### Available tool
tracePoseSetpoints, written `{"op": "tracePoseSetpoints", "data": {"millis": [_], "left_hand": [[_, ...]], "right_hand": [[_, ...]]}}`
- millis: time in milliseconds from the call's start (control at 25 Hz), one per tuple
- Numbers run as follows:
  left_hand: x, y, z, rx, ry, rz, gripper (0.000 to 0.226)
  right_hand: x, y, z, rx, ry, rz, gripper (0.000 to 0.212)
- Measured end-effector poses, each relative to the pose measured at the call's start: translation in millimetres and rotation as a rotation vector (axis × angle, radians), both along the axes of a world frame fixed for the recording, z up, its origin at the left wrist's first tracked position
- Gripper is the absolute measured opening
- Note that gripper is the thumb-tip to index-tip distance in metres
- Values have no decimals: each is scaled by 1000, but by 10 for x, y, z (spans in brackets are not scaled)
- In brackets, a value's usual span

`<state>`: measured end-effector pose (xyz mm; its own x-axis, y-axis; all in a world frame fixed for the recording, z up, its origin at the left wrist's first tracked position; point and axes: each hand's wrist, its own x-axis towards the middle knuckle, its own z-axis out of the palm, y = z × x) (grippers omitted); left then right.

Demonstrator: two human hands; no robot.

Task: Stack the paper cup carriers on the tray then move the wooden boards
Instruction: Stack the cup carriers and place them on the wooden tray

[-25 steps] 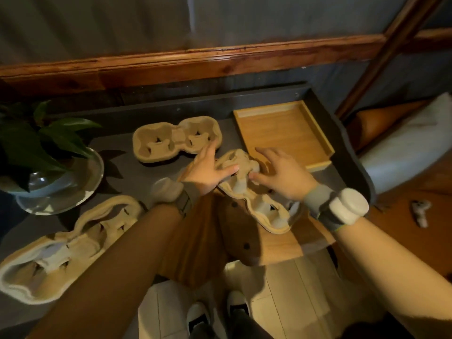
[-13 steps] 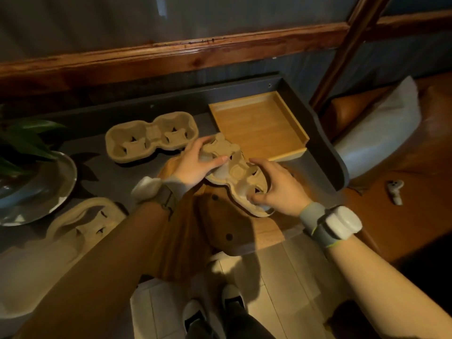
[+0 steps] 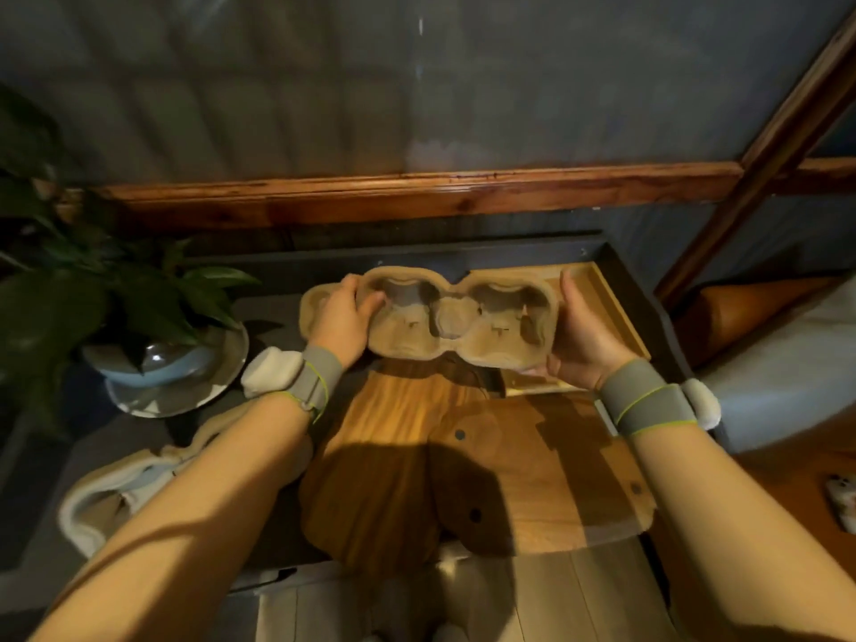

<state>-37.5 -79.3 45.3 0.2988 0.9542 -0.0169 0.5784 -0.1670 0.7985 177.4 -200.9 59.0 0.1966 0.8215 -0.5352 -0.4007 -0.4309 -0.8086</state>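
I hold a two-cup paper carrier [image 3: 456, 324] up off the table, level and turned sideways. My left hand [image 3: 343, 319] grips its left end and my right hand [image 3: 581, 333] grips its right end. It hangs partly over the light wooden tray [image 3: 611, 308] at the back right. A second carrier [image 3: 311, 312] lies on the table behind my left hand, mostly hidden. A third carrier [image 3: 120, 493] lies at the near left under my forearm. Two dark wooden boards [image 3: 463, 461] overlap on the table in front of me.
A potted plant [image 3: 116, 312] in a pale blue bowl on a plate stands at the left. The dark table has a raised rim [image 3: 634, 289] at the back and right. A wooden rail runs along the wall. A cushioned seat [image 3: 787, 363] is to the right.
Both hands have lifted the carrier off the boards, turned it level and sideways, and carried it back toward the tray. The view has tilted up.
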Motion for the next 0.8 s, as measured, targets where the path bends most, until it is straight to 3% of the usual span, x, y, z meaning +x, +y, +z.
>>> {"op": "tracePoseSetpoints", "data": {"millis": [80, 160, 240, 320, 560, 800], "left_hand": [[-80, 82, -31, -78, -39, 138, 40], [-158, 230, -93, -162, -196, 318, 44], [-216, 351, -176, -217, -256, 376, 49], [-250, 435, -248, -218, -170, 394, 53], [-391, 733, -518, -183, 110, 416, 48], [-381, 843, -736, -204, 154, 372, 37]], "right_hand": [[-151, 209, -43, 89, -63, -25, 49], [-314, 486, -120, 135, -317, -66, 38], [-433, 750, -218, 125, -622, -69, 43], [-519, 960, -272, 106, -863, -24, 49], [-643, 1422, -603, -34, -947, 82, 51], [-610, 1456, -950, -102, -978, 89, 50]]}}
